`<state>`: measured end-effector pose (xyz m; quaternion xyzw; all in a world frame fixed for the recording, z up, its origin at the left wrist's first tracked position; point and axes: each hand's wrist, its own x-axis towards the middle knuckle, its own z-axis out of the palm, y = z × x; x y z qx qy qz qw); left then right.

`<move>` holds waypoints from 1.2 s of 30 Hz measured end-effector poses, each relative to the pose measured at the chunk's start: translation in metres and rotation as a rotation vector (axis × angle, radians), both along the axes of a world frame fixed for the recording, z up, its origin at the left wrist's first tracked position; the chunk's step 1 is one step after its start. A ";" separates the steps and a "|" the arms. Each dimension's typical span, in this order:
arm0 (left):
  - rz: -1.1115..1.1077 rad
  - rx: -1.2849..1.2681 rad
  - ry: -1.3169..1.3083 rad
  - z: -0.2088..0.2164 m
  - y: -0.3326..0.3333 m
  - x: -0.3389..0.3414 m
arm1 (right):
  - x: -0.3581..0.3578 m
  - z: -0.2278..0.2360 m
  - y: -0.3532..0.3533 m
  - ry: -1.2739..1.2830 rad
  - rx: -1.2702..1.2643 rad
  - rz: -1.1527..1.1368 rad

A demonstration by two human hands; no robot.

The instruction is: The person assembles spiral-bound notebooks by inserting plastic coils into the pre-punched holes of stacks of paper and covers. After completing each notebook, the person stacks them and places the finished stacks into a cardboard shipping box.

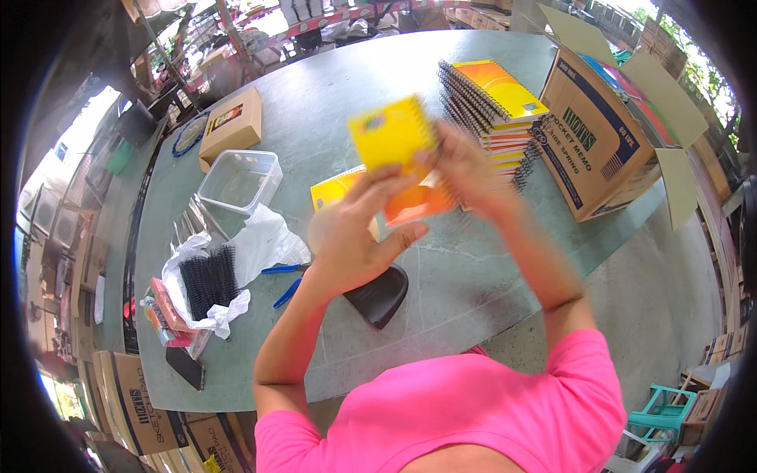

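Note:
A yellow and orange spiral notebook (392, 135) is held up above the table, tilted. At its lower left, my left hand (364, 229) grips it with the fingers on the cover and the thumb stretched out below. My right hand (471, 169) is closed on the notebook's right edge, blurred by motion. Behind my left hand, another yellow notebook (333, 188) lies on the table, partly hidden. A stack of spiral notebooks (505, 88) with yellow and orange covers stands beyond my right hand. Under my left wrist are blue-handled pliers (287, 293) and a black, round-ended object (380, 298).
The grey-green table (441, 292) holds an open carton (583, 134) at right, a clear plastic container (240, 181) and a brown box (233, 126) at left. Black wire coils (209, 280) lie on white paper near a dark flat object (185, 367). A green stool (658, 411) stands lower right.

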<state>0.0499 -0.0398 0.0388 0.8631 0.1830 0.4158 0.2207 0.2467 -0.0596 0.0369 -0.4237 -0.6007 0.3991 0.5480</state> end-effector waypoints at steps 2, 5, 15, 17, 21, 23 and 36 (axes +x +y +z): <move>0.106 0.114 -0.169 0.012 0.002 -0.006 | 0.019 0.063 -0.004 -0.096 0.074 -0.117; 0.090 -0.175 -0.135 0.013 0.008 -0.007 | 0.080 0.115 -0.001 -0.165 0.127 -0.081; -0.038 -0.329 0.022 -0.018 0.054 0.047 | 0.157 0.068 0.003 -0.369 -0.268 -0.587; -0.089 -0.448 -0.030 0.001 0.060 0.084 | 0.160 0.067 0.005 -0.419 -0.270 -0.590; -0.152 -0.732 -0.221 0.019 0.076 0.145 | 0.166 0.064 0.011 -0.430 -0.253 -0.532; -0.125 -0.638 -0.210 0.025 0.089 0.162 | 0.167 0.063 0.009 -0.436 -0.232 -0.549; 0.136 -0.177 0.230 -0.026 0.183 0.064 | 0.088 0.086 -0.020 -0.812 0.431 -0.710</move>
